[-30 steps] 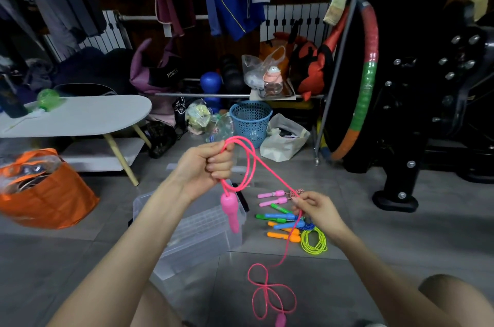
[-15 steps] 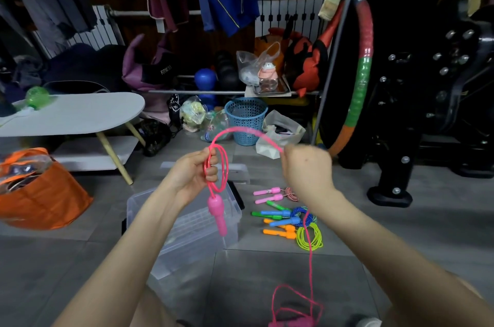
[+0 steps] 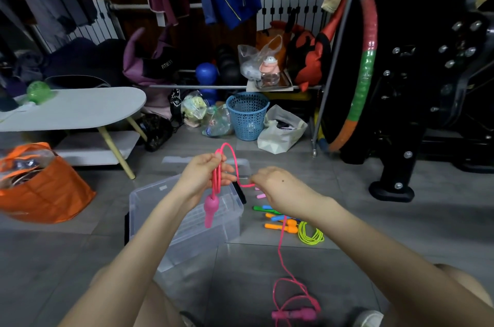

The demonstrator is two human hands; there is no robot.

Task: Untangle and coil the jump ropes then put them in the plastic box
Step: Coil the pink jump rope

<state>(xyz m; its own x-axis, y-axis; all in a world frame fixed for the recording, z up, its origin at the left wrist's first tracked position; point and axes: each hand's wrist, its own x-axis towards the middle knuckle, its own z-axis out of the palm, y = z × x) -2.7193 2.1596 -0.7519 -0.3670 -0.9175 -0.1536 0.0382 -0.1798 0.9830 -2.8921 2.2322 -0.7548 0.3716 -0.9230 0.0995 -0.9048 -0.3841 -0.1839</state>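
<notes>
The light, limp rope [image 3: 232, 155] is held looped in the left grip [image 3: 203, 174], its cord pinched by the right grip [image 3: 278, 185]; it is judged best taken near the handle [image 3: 211, 209].

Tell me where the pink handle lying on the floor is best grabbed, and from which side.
Around the middle of the pink handle, coming down from above and gripping across its width. It lies flat on the floor, lengthwise left to right, and loops of rope crowd its right end, so the middle is probably clearest.
</notes>
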